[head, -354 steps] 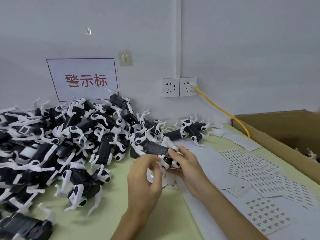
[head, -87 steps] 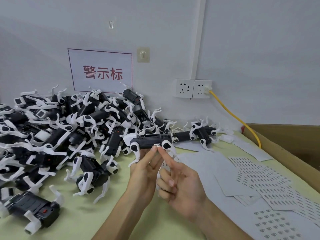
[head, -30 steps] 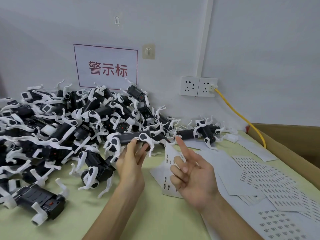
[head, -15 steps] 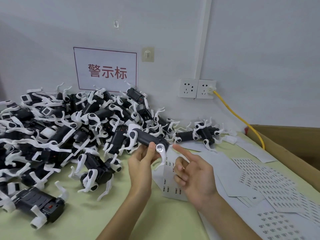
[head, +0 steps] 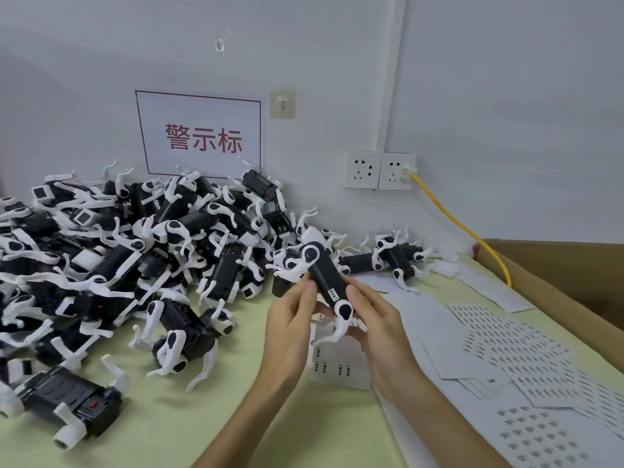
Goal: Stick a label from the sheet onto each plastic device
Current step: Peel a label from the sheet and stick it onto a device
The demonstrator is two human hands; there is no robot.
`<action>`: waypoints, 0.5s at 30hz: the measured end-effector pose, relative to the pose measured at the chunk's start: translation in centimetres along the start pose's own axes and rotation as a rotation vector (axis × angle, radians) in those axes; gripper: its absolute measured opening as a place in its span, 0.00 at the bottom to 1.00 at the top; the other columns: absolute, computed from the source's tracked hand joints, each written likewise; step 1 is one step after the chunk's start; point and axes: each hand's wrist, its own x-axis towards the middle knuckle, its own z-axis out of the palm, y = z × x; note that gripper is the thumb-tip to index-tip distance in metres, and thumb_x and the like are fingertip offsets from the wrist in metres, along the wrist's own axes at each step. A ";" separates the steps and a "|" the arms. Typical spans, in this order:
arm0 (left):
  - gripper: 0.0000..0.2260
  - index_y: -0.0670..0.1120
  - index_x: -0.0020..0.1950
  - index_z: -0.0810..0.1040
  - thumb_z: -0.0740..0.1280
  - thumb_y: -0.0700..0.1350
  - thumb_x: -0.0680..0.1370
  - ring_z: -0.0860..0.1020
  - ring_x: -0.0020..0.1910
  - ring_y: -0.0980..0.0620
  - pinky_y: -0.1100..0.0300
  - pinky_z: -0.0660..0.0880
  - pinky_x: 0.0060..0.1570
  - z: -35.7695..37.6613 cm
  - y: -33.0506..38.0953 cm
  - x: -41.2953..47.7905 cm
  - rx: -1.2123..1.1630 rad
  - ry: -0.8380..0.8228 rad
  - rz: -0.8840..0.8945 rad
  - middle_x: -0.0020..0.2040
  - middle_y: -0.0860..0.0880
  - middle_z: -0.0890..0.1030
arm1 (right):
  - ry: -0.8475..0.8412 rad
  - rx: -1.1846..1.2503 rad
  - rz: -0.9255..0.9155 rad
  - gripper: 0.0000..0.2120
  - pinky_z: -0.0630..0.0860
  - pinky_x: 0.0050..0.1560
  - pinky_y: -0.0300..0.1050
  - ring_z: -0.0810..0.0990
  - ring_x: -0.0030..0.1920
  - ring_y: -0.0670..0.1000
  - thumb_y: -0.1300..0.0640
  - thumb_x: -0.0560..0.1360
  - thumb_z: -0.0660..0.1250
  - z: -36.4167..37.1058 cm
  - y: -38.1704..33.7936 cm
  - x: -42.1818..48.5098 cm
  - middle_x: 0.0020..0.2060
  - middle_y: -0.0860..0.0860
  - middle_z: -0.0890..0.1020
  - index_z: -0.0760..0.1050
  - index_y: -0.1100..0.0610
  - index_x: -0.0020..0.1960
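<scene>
both hands gripping a black device (head: 327,278) at frame centre, left hand (head: 291,327) and right hand (head: 374,320) fingers curling round it, white label (head: 334,294) sitting on its side.

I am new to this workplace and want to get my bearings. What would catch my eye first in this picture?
First, the big pile of black and white devices heaped along the left side. In the middle, the left hand and the right hand hold one device up, a small white label on its black body. Behind the pile, a white sign with red characters hangs on the wall.
</scene>
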 end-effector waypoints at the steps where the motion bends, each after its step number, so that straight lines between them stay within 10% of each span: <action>1: 0.13 0.49 0.56 0.85 0.62 0.51 0.83 0.82 0.40 0.55 0.62 0.78 0.45 0.0 0.1 0.0 -0.016 -0.031 0.008 0.42 0.50 0.86 | 0.008 0.002 0.005 0.11 0.80 0.50 0.48 0.84 0.55 0.53 0.55 0.80 0.65 -0.1 0.0 0.1 0.54 0.50 0.86 0.83 0.49 0.58; 11: 0.08 0.50 0.55 0.84 0.68 0.49 0.79 0.84 0.43 0.51 0.60 0.79 0.46 -0.1 -0.4 0.1 0.057 -0.011 0.009 0.46 0.50 0.87 | 0.002 -0.097 -0.004 0.13 0.79 0.56 0.58 0.83 0.57 0.56 0.54 0.81 0.64 -0.2 0.2 0.3 0.57 0.51 0.84 0.80 0.49 0.63; 15: 0.06 0.47 0.53 0.82 0.65 0.44 0.84 0.84 0.45 0.56 0.62 0.79 0.46 0.0 -1.1 0.1 0.053 0.030 -0.014 0.45 0.50 0.87 | -0.065 -0.269 -0.074 0.17 0.77 0.49 0.42 0.82 0.53 0.47 0.53 0.80 0.66 -0.1 0.5 0.1 0.63 0.49 0.79 0.75 0.45 0.68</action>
